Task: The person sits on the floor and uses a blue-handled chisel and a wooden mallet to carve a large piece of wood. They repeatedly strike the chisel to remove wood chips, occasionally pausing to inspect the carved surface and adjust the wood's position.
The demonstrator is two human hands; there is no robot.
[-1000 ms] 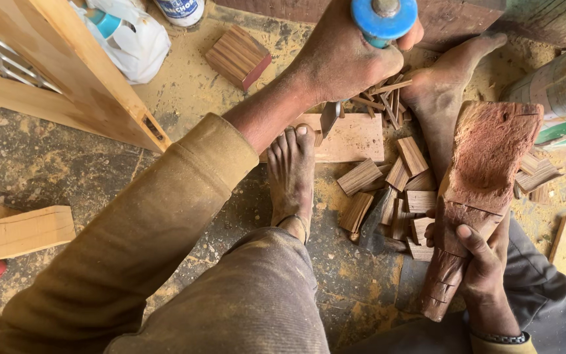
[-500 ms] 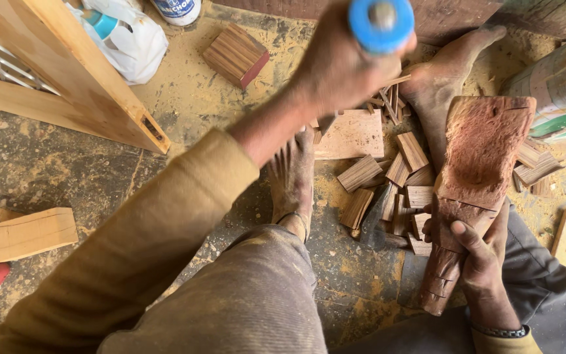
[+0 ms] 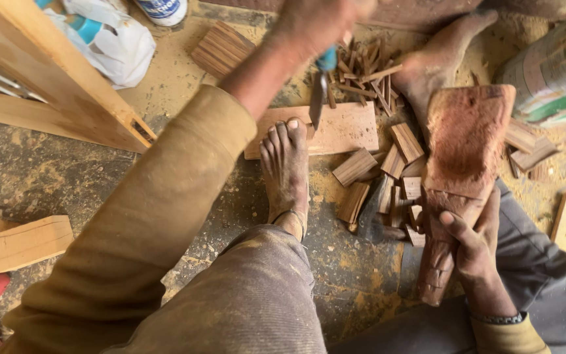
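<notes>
The left hand (image 3: pixel 316 23), blurred at the top of the view, is closed around the blue handle of a chisel (image 3: pixel 320 88), whose dark blade points down and ends just over a flat wooden board (image 3: pixel 345 128) lying on the floor; whether the tip touches the board cannot be told. The left foot (image 3: pixel 286 167) rests with its toes at the near edge of that board, directly beside the blade. The right hand (image 3: pixel 473 239) grips the narrow lower part of a reddish carved wooden mallet (image 3: pixel 463 151), thumb and fingers wrapped about its shaft, the broad worn head lying away from the hand towards the right foot (image 3: pixel 437 62). Between the chisel and the mallet lie short wooden offcuts (image 3: pixel 375 174), some overlapping; beyond the blade is a heap of thin splinters (image 3: pixel 365 72). Further from the left hand, to its left side, a ribbed wooden block (image 3: pixel 221 49) sits on sawdust, then a white plastic bag (image 3: pixel 113 42) and a pale wooden frame (image 3: pixel 54 85) slanting across the corner. Beside the mallet head, a printed sack (image 3: pixel 555 75) stands at the right edge. Well apart from both grips, near the left knee, lies a light wooden block (image 3: pixel 31 242) on the dusty floor (image 3: pixel 47 177).
</notes>
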